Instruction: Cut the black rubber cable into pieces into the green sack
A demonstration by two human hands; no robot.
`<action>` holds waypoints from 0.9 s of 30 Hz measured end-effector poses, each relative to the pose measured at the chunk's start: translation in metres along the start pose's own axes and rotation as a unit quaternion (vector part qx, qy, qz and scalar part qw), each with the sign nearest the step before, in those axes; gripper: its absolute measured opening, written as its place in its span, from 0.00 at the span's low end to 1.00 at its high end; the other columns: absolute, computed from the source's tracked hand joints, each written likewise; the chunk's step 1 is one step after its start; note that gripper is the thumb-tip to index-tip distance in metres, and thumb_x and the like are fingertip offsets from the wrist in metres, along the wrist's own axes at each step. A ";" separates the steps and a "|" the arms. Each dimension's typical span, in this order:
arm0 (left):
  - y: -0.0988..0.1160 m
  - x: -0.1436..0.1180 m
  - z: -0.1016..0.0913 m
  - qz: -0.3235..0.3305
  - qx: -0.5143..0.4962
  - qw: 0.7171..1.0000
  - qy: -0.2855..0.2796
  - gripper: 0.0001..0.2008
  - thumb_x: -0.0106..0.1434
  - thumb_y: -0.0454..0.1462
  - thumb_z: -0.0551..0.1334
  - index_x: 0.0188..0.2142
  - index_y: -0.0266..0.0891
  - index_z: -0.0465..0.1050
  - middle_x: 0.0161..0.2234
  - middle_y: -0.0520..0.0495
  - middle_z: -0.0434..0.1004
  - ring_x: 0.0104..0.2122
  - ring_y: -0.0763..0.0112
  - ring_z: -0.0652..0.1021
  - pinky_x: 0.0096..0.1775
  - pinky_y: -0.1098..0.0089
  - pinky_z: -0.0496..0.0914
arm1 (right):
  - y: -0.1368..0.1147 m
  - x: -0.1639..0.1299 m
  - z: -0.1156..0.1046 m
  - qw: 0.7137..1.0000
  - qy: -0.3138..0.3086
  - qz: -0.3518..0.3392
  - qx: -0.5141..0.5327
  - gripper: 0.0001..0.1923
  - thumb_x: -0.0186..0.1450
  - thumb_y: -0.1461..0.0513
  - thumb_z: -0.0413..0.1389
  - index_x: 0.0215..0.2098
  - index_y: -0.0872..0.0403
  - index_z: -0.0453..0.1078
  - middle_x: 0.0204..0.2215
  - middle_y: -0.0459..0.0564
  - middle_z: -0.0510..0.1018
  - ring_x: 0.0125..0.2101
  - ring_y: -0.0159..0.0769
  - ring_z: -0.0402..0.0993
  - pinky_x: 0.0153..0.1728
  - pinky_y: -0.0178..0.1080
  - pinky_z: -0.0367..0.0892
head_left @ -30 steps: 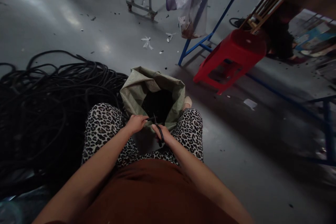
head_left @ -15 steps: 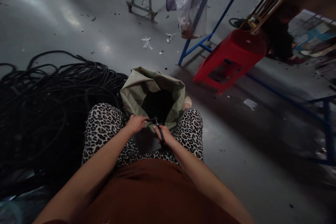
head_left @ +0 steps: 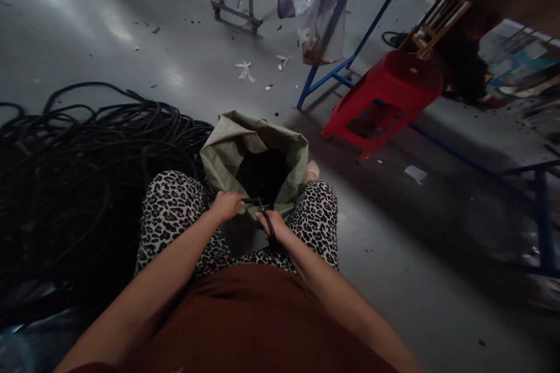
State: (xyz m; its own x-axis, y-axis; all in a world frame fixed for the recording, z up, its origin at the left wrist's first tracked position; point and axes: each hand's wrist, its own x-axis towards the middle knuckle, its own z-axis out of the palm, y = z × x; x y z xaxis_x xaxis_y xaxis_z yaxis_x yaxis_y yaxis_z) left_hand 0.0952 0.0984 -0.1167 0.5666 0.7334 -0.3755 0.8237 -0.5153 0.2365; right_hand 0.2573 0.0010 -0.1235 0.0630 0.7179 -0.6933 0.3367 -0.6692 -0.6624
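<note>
cutting step in hand, by the look; left hand [head_left: 225, 205] pinches a short black hose piece [head_left: 250, 200] at centre frame, over the open sack [head_left: 227, 148]; right hand [head_left: 272, 222] has fingers closed through the scissors [head_left: 265, 218], blades at the piece; next move likely needs the cut end over the sack mouth; hose pile [head_left: 79, 175] crowds centre left, red stool [head_left: 387, 96] upper right, clear of the hands.

Dark-handled scissors [head_left: 265, 220] sit upright over the near rim of an open green woven sack [head_left: 227, 148] — blades closed around a short black cable end [head_left: 250, 200]. The sack stands on the floor, full of dark cuttings.
</note>
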 end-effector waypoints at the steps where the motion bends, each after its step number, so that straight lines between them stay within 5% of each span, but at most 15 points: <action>1: 0.000 0.000 0.000 -0.001 -0.002 1.000 0.000 0.15 0.63 0.40 0.52 0.46 0.48 0.73 0.42 0.47 0.78 0.45 0.63 0.75 0.45 0.66 0.63 | 0.000 0.000 0.000 1.000 -0.001 -0.002 0.002 0.18 0.65 0.51 0.50 0.32 0.59 0.69 0.12 0.41 0.63 0.08 0.27 0.60 0.10 0.30 0.60; 12: -0.003 0.003 0.001 -0.013 -0.032 0.999 0.011 0.15 0.63 0.40 0.52 0.47 0.47 0.72 0.43 0.47 0.78 0.45 0.62 0.75 0.44 0.65 0.63 | -0.001 -0.003 -0.003 0.998 0.040 0.003 0.053 0.17 0.65 0.52 0.50 0.34 0.59 0.68 0.11 0.39 0.62 0.08 0.27 0.60 0.11 0.28 0.59; 27: -0.002 0.001 -0.001 -0.004 -0.044 0.998 0.046 0.17 0.64 0.41 0.50 0.49 0.47 0.70 0.45 0.48 0.77 0.46 0.67 0.74 0.46 0.67 0.62 | 0.004 0.000 0.002 0.997 -0.045 -0.019 0.059 0.26 0.64 0.45 0.48 0.42 0.59 0.68 0.18 0.44 0.69 0.14 0.29 0.66 0.15 0.30 0.64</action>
State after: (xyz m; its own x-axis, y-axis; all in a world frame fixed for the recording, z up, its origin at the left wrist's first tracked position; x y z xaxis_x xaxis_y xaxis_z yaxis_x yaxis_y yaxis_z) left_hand 0.0947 0.1006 -0.1170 0.5555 0.7774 -0.2950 0.8248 -0.4705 0.3136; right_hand 0.2566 -0.0019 -0.1268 -0.0341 0.7269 -0.6859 0.2232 -0.6634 -0.7142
